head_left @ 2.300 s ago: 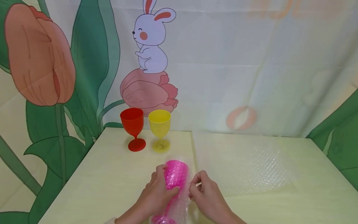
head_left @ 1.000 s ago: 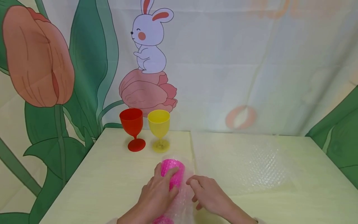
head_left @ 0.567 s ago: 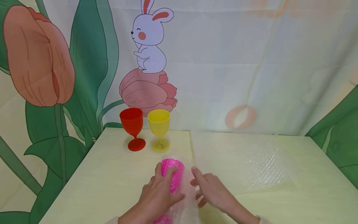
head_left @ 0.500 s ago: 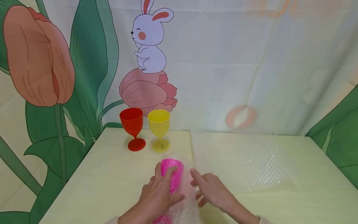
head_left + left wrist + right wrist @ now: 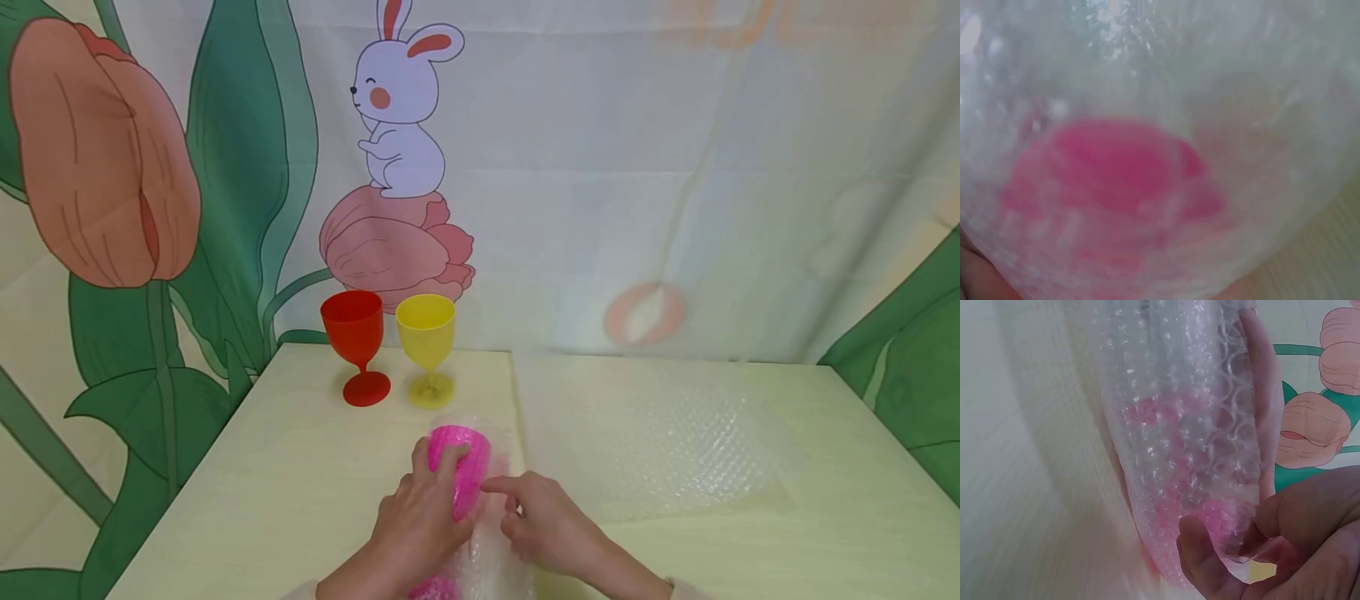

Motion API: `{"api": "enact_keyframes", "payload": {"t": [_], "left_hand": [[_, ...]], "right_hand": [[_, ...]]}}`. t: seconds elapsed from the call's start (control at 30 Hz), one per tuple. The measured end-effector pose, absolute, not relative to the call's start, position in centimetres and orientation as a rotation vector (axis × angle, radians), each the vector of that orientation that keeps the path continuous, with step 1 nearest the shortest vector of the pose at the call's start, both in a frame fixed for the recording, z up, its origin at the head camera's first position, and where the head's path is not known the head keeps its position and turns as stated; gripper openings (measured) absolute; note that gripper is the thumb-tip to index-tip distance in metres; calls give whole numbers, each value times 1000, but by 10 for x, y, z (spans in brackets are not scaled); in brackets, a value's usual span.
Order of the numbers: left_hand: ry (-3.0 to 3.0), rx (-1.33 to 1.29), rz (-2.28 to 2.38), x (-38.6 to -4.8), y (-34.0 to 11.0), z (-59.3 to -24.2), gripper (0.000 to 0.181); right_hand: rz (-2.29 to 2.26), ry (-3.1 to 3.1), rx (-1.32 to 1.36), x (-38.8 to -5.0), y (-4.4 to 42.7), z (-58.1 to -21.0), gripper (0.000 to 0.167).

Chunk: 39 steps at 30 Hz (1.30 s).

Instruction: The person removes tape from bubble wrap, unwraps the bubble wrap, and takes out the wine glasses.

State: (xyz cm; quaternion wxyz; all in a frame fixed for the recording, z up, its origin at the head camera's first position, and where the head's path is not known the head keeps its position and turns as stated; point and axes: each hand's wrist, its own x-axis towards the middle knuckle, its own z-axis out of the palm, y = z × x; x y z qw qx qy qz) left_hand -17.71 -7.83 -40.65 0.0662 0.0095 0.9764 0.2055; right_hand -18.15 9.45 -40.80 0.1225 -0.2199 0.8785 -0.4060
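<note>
A pink goblet (image 5: 468,475) lies on its side, rolled in clear bubble wrap (image 5: 491,554), with its mouth pointing away from me. My left hand (image 5: 420,508) grips the wrapped bowl from the left, fingers over its top. At the wrap's right side is my right hand (image 5: 551,525), its index finger extended to the bowl and its other fingers curled. In the right wrist view, the right hand (image 5: 1300,531) pinches the loose edge of the bubble wrap (image 5: 1175,444). The left wrist view is filled by blurred wrap over the pink goblet (image 5: 1122,165).
A red goblet (image 5: 352,333) and a yellow goblet (image 5: 427,333) stand upright at the back left of the pale table (image 5: 247,500). A flat sheet of bubble wrap (image 5: 675,450) lies on the right. Behind hangs a printed cloth (image 5: 562,167).
The right hand let its fingers spread half a second ago, and now curls them at the wrap with the index finger out. The wrapped pink goblet has shifted slightly left since the earliest frame.
</note>
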Motion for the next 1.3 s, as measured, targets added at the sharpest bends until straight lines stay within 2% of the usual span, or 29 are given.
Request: {"api": "enact_keyframes", "payload": {"t": [0.17,0.33,0.47,0.63,0.8,0.97,1.07,1.2,1.3], "left_hand": [[2989,90,589,-177,-84,-405,82],[3070,179,621,-178,-91,-403,85],[3129,152,590,-181,-94,-403,77],[3112,23,576,-187,-98,-402,80],[3081,-63,698,-190,-101,-404,87],[3087,-93,720,-190,-105,-404,86],[3062,-115,700,-191,-106,-403,88],[2994,-132,696,-190,-106,-400,87],[2942,-133,688,-186,-109,-399,80]], "right_hand": [[-1067,2618,-715,-183,91,-406,48],[-1110,2579,-737,-183,89,-406,42],[-1218,2529,-684,-181,87,-407,39],[-1244,2537,-598,-179,88,-404,50],[-1233,2589,-545,-179,89,-397,48],[-1282,2550,-404,-180,95,-394,65],[-1348,2506,-377,-181,99,-396,68],[-1353,2489,-428,-183,102,-400,56],[-1325,2481,-495,-184,101,-403,41]]}}
